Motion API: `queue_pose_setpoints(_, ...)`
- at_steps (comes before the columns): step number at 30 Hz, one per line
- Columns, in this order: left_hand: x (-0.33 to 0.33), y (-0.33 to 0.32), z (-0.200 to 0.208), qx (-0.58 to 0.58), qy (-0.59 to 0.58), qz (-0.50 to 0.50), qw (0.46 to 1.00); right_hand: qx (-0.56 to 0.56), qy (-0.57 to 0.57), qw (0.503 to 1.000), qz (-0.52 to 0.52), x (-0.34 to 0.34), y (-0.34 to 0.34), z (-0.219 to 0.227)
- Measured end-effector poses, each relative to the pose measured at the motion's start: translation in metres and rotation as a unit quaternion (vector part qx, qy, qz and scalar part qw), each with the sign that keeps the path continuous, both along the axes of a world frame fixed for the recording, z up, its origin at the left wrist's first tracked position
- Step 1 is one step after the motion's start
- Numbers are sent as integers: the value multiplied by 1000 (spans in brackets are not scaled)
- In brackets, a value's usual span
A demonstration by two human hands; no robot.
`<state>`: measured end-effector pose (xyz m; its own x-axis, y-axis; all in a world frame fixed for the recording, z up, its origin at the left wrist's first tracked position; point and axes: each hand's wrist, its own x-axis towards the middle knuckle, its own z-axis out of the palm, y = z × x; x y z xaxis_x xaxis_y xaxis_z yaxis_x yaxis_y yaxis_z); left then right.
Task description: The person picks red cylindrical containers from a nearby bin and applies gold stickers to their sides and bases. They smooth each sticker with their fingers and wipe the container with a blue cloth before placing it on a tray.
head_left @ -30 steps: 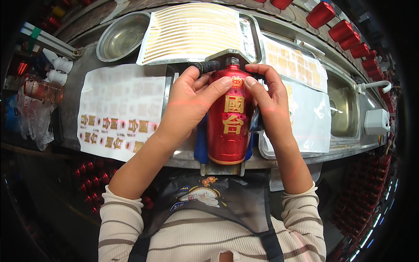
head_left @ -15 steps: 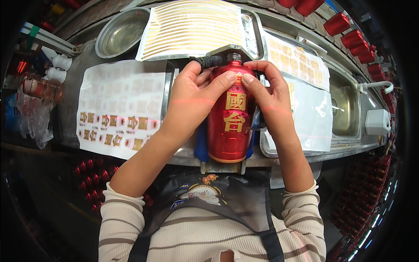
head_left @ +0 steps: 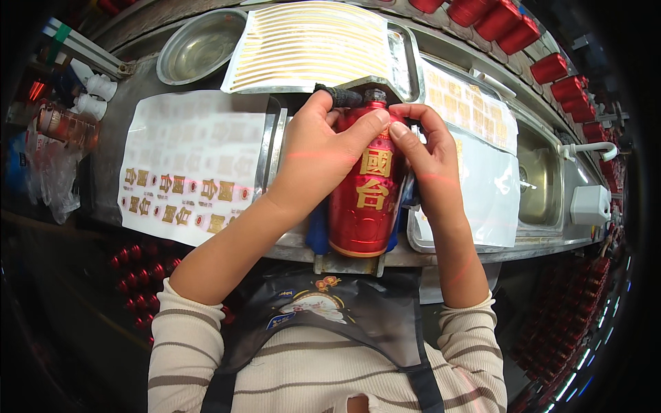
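Observation:
A shiny red bottle (head_left: pixel 356 224) with gold characters down its front lies tilted on a metal stand (head_left: pixel 348 265) padded with blue, its neck pointing away from me. My left hand (head_left: pixel 329 148) wraps the bottle's left shoulder, a black cover on one finger, its thumb pressed on the upper front. From the other side my right hand (head_left: pixel 430 155) grips the right shoulder, index finger bent near the neck and thumb laid on the front. Both thumbs meet close to a small gold and red decal just under the neck, which they partly hide.
To the left lies a sheet of gold character decals (head_left: pixel 186 168). Behind are a metal bowl (head_left: pixel 201 47) and a gold-striped sheet (head_left: pixel 306 45). On the right are another decal sheet (head_left: pixel 471 107), a white sheet (head_left: pixel 485 196), a sink (head_left: pixel 536 182) and a white jug (head_left: pixel 590 205). Red bottles (head_left: pixel 506 27) line the far right.
Both thumbs have shifted slightly on the bottle's upper front, covering more of the small decal. The whole view has moved a little; the bottle stays on its stand.

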<state>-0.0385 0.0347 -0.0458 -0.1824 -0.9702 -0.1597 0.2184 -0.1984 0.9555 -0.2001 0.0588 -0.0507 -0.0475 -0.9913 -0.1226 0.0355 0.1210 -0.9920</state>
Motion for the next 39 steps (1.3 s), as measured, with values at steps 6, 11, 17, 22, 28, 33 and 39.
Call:
queue_pose_setpoints(6, 2, 0, -7, -13, 3, 6, 1000, 0, -32, 999, 8, -4, -2, -4)
queue_pose_setpoints(11, -2, 8, -3, -12, 54, 17, 998, -13, -21, 1000, 1, -3, -5, -7)
queue_pose_setpoints(17, 0, 8, -11, -48, 50, 10, 998, -29, 53, 998, -9, 1, -5, -4)
queue_pose_setpoints(22, 2, 9, -14, -46, 44, 3, 998, -42, 17, 999, -11, 0, -6, -11)
queue_pose_setpoints(28, 2, 15, -11, -29, 50, -6, 998, -46, 29, 998, -22, -4, 3, -5)
queue_pose_setpoints(33, 26, 55, -19, -17, 34, -44, 998, -6, 4, 1000, 0, -3, 49, -10)
queue_pose_setpoints(39, 29, 62, -28, -34, -2, -60, 998, -19, -35, 999, 20, -4, 63, -16)
